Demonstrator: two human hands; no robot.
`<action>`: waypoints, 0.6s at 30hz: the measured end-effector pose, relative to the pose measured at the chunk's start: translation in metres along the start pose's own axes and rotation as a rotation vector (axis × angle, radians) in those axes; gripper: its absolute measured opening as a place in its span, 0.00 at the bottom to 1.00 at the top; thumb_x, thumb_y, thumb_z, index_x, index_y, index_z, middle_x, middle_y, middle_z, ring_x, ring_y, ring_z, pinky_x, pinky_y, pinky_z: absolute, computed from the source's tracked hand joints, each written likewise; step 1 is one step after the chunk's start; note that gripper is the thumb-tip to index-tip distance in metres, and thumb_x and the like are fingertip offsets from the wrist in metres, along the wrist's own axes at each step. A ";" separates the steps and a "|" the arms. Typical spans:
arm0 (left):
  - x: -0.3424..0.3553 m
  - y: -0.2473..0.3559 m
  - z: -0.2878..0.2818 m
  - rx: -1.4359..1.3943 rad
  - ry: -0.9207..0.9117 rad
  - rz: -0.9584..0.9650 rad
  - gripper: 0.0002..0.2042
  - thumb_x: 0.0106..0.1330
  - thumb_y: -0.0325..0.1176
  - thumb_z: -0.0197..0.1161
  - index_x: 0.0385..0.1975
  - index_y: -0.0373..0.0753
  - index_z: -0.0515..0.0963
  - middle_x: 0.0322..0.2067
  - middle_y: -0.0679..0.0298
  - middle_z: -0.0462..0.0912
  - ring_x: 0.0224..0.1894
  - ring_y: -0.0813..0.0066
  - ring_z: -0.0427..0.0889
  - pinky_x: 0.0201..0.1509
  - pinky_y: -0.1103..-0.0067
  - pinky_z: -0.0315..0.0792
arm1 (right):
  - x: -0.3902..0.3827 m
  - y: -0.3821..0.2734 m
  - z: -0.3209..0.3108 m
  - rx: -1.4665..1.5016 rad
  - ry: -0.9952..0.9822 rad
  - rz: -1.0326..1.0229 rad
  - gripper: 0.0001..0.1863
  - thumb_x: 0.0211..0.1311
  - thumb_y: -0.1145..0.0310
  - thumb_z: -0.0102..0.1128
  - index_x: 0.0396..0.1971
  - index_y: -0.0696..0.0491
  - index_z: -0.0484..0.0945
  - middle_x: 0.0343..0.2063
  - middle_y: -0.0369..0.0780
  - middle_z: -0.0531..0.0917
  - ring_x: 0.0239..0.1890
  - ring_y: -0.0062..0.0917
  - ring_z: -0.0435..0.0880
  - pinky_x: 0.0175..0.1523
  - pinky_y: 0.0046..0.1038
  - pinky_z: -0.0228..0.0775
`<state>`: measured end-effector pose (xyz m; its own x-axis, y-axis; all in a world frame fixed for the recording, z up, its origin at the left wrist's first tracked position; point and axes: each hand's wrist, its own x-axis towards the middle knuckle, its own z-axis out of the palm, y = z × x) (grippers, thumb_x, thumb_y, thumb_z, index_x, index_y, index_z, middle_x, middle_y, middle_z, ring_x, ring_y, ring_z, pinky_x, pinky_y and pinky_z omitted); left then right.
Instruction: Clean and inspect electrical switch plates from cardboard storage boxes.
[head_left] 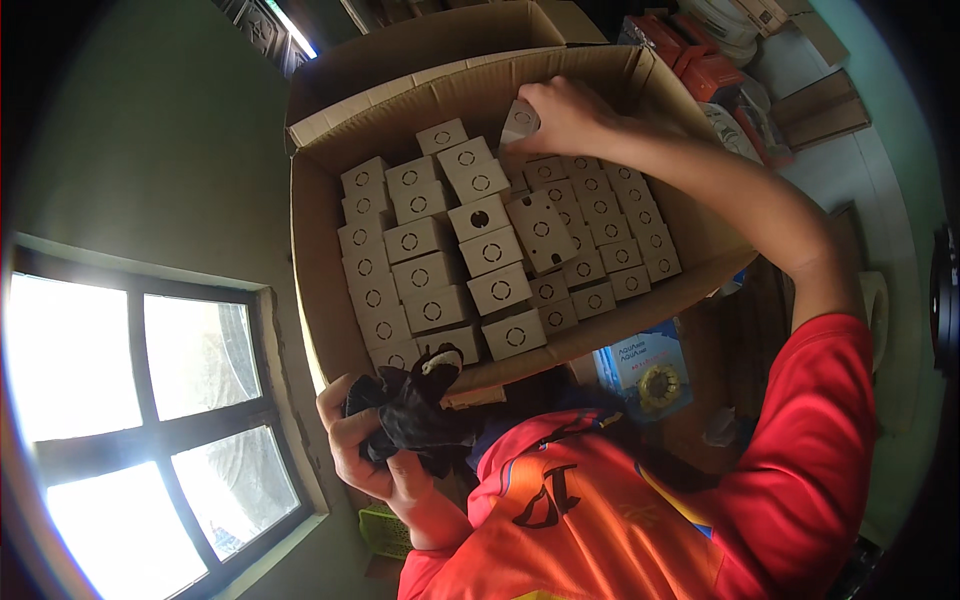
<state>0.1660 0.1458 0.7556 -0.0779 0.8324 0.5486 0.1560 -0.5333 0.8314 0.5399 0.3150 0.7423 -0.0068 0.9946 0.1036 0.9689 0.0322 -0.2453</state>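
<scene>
A large cardboard carton (675,210) holds several rows of white electrical boxes (420,240) with round perforated knockouts. One box (540,230) lies tilted across the others near the middle. My right hand (560,115) reaches into the back of the carton, fingers closed on a white box (518,120) above the rows. My left hand (358,440) is closed on a bunched black cloth (410,420) at the carton's near left corner; part of this hand is hidden by the cloth.
A bright window (210,360) is at the left. Another cardboard carton (430,40) stands behind the first. Red and white items (700,70) sit at the back right. A blue printed package (640,350) lies below the carton, and a green plastic basket (385,530) is low at the left.
</scene>
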 end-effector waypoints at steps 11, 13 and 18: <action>0.001 -0.001 -0.006 0.043 -0.064 0.046 0.17 0.56 0.41 0.69 0.35 0.33 0.79 0.45 0.47 0.78 0.43 0.61 0.79 0.49 0.72 0.73 | -0.008 -0.001 0.006 -0.249 -0.067 -0.257 0.29 0.55 0.53 0.75 0.48 0.57 0.77 0.28 0.50 0.88 0.33 0.48 0.90 0.40 0.42 0.85; 0.000 -0.002 -0.007 0.029 -0.067 0.044 0.17 0.55 0.41 0.70 0.35 0.34 0.79 0.45 0.47 0.78 0.44 0.61 0.79 0.49 0.72 0.72 | -0.004 0.008 0.002 -0.277 -0.086 -0.310 0.24 0.54 0.63 0.75 0.46 0.59 0.76 0.27 0.51 0.88 0.33 0.48 0.90 0.38 0.43 0.84; -0.002 -0.003 -0.008 0.009 -0.069 0.024 0.17 0.54 0.40 0.70 0.35 0.34 0.79 0.45 0.47 0.77 0.43 0.61 0.79 0.49 0.72 0.73 | 0.007 0.018 0.014 -0.288 0.034 -0.277 0.20 0.53 0.77 0.71 0.45 0.60 0.74 0.25 0.52 0.86 0.32 0.48 0.89 0.37 0.44 0.84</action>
<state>0.1575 0.1442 0.7531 -0.0061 0.8279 0.5609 0.1655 -0.5524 0.8170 0.5534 0.3239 0.7253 -0.2735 0.9482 0.1614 0.9614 0.2645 0.0756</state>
